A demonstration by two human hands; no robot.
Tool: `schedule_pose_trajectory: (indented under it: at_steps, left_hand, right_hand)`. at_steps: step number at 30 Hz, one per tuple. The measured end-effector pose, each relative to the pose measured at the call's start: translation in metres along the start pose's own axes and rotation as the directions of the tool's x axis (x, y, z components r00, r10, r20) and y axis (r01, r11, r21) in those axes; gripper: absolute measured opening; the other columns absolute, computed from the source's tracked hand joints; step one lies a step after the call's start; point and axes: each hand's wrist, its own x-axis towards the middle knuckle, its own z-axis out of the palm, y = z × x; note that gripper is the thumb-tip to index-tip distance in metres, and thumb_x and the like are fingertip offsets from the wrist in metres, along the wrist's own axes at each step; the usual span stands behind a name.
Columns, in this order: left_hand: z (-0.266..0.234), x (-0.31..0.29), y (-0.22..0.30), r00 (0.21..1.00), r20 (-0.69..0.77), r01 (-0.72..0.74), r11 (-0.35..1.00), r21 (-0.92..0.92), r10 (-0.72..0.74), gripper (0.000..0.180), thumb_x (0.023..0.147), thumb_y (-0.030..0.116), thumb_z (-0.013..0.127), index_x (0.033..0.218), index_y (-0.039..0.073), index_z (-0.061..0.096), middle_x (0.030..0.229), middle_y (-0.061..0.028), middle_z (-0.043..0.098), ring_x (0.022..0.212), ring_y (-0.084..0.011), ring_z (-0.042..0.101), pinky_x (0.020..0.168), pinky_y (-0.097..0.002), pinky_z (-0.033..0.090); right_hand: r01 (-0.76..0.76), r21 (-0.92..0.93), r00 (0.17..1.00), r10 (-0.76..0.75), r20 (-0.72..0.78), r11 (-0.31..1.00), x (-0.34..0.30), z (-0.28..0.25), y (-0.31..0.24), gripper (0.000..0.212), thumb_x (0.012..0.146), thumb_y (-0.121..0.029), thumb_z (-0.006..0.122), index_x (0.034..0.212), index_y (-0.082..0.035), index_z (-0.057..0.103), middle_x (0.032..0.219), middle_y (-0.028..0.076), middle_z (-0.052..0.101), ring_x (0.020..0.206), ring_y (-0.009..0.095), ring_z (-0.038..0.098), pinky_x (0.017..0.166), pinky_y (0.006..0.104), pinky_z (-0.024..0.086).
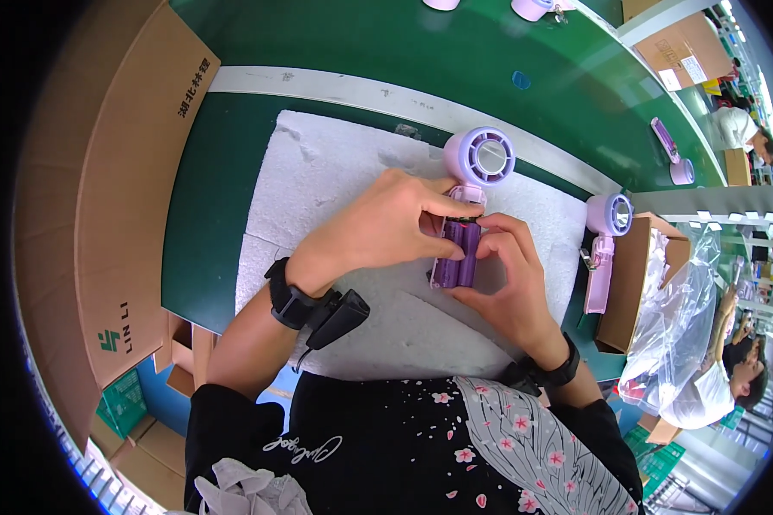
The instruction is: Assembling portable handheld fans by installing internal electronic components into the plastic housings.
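Observation:
A lilac handheld fan (458, 156) lies on a white foam sheet (318, 163), its round head away from me and its handle toward me. The handle is without its cover, and a pair of purple battery cells (460, 257) sits in or on it. From the left, my left hand (374, 221) is closed on the handle, fingers at its top by the fan head and thumb against the cells. Curled around the lower right side, my right hand (517, 273) pinches the battery cells between fingers and thumb. Fingers partly hide the handle's inside.
At the right, another lilac fan (599, 273) with a bare handle lies beside an open carton (624, 296) and clear plastic bag (670, 343). A tall cardboard box (116, 197) walls the left. Beyond a pale rail (335, 84), more fan parts lie on a green surface (386, 43).

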Motion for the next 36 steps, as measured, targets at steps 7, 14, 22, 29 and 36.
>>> schedule_pose_trajectory:
  at_steps: [7, 14, 22, 29, 36]
  left_hand:
    - [-0.002, 0.009, 0.011, 0.992, -0.022, 0.124, 0.986, -0.111, -0.127, 0.053, 0.069, -0.003, 0.081, 0.120, 0.006, 0.068, 0.126, -0.0181, 0.064, 0.103, -0.0181, 0.067, 0.088, -0.0294, 0.056]
    - [-0.003, 0.007, 0.035, 0.982, -0.019, 0.184, 0.971, -0.152, -0.189, 0.054, 0.070, -0.006, 0.080, 0.121, 0.005, 0.067, 0.127, -0.0166, 0.064, 0.102, -0.0165, 0.066, 0.087, -0.0286, 0.055]
    - [-0.006, 0.005, 0.035, 0.981, -0.022, 0.188, 0.970, -0.155, -0.193, 0.055, 0.069, -0.005, 0.081, 0.121, 0.008, 0.068, 0.123, -0.0132, 0.067, 0.101, -0.0180, 0.067, 0.088, -0.0309, 0.053]
    - [0.002, 0.001, 0.026, 0.991, -0.080, 0.099, 0.984, -0.146, -0.111, 0.062, 0.072, -0.003, 0.079, 0.130, 0.011, 0.062, 0.119, -0.0114, 0.068, 0.094, -0.0159, 0.067, 0.084, -0.0308, 0.054]
    - [0.002, -0.005, 0.022, 0.941, -0.299, 0.130, 0.985, -0.114, -0.159, 0.063, 0.079, 0.000, 0.076, 0.137, 0.011, 0.056, 0.116, -0.0101, 0.069, 0.086, -0.0141, 0.066, 0.078, -0.0301, 0.056]
  right_hand:
    - [0.053, -0.070, 0.998, -0.050, 0.045, 0.996, 0.008, -0.013, -0.003, 0.057, 0.055, -0.010, 0.092, 0.100, -0.004, 0.057, 0.120, 0.015, 0.052, 0.103, 0.033, 0.059, 0.087, 0.0380, 0.052]
    - [0.119, 0.023, 0.990, -0.121, 0.075, 0.993, 0.012, -0.034, -0.012, 0.066, 0.061, -0.015, 0.091, 0.117, -0.003, 0.059, 0.122, 0.016, 0.053, 0.108, 0.033, 0.059, 0.090, 0.0387, 0.053]
    - [0.254, -0.118, 0.965, -0.244, 0.094, 0.960, 0.008, -0.033, -0.014, 0.069, 0.063, -0.017, 0.089, 0.124, -0.001, 0.058, 0.126, 0.015, 0.052, 0.110, 0.033, 0.058, 0.091, 0.0384, 0.053]
    - [0.263, -0.307, 0.965, -0.245, 0.096, 0.915, 0.012, -0.031, -0.025, 0.064, 0.065, -0.020, 0.086, 0.119, 0.001, 0.059, 0.123, 0.016, 0.054, 0.102, 0.034, 0.062, 0.085, 0.0378, 0.056]
    - [-0.306, -0.537, 0.933, 0.135, -0.334, 0.786, 0.067, -0.066, 0.010, 0.055, 0.071, -0.018, 0.082, 0.118, 0.001, 0.059, 0.114, 0.018, 0.060, 0.095, 0.037, 0.064, 0.076, 0.0412, 0.055]
